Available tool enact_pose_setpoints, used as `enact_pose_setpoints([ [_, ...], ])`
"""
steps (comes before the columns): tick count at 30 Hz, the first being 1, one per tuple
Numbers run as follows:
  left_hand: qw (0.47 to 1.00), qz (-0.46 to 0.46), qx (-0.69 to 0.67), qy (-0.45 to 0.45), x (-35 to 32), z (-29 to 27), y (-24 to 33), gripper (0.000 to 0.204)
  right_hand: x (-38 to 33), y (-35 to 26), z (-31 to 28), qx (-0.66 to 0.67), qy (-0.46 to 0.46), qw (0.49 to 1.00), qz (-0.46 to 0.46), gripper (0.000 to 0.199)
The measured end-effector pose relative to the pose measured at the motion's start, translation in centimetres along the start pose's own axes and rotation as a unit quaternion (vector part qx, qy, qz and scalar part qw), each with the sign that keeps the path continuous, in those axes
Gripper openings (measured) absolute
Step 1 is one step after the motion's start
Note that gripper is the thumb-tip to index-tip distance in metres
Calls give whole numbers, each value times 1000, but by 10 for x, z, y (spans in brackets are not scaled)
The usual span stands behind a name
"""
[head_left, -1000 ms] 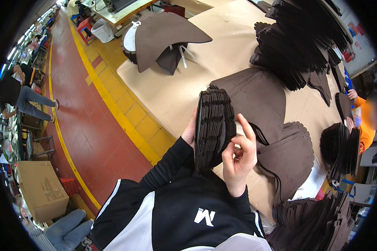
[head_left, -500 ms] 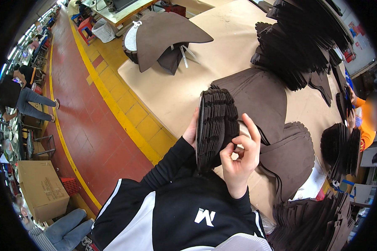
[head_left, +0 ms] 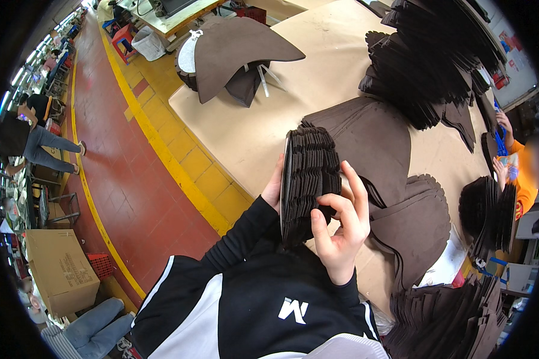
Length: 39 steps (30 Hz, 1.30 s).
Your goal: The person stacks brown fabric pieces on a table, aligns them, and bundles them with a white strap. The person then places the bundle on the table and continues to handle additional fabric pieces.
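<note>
A thick stack of dark brown cut pieces (head_left: 305,179) stands on edge before me, its scalloped edges facing right. My left hand (head_left: 273,186) grips the stack from its left side, most of the fingers hidden behind it. My right hand (head_left: 345,224) is at the right side, fingers apart, the index fingertip touching the layered edges and the thumb close to them. Just beyond lie fanned brown pieces (head_left: 380,140) on the paper-covered table (head_left: 245,134). Another scalloped pile (head_left: 416,224) rests to the right of my right hand.
Tall dark stacks (head_left: 425,66) rise at the far right, with another pile (head_left: 449,317) at the near right. A bundle tied with white strips (head_left: 239,57) sits at the table's far left. Across the table is a person in orange (head_left: 524,173). A cardboard box (head_left: 63,269) stands left.
My right hand's thumb and index finger have parted from a pinch, and the index now reaches to the stack's edges. The person in orange has shifted their hands.
</note>
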<state>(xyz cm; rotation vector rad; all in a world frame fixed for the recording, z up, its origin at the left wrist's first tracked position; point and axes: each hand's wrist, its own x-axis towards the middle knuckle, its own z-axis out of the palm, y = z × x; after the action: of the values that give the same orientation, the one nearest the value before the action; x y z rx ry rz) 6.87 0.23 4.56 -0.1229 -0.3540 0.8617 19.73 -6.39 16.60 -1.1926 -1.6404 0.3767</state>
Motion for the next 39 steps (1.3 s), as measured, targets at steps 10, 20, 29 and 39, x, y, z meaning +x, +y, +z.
enact_pose_setpoints([
  [10,1000,10,11,14,-3,-6,1,74,1,0,3,26,2,1000,-9,12],
  [20,999,1,47,21,-3,-12,7,74,1,-7,11,49,47,997,18,13],
  [29,966,26,164,196,-2,7,-1,76,3,-2,6,19,-15,999,-33,11],
  [39,999,-2,32,13,-6,-18,6,77,0,-12,8,43,-5,998,35,15],
])
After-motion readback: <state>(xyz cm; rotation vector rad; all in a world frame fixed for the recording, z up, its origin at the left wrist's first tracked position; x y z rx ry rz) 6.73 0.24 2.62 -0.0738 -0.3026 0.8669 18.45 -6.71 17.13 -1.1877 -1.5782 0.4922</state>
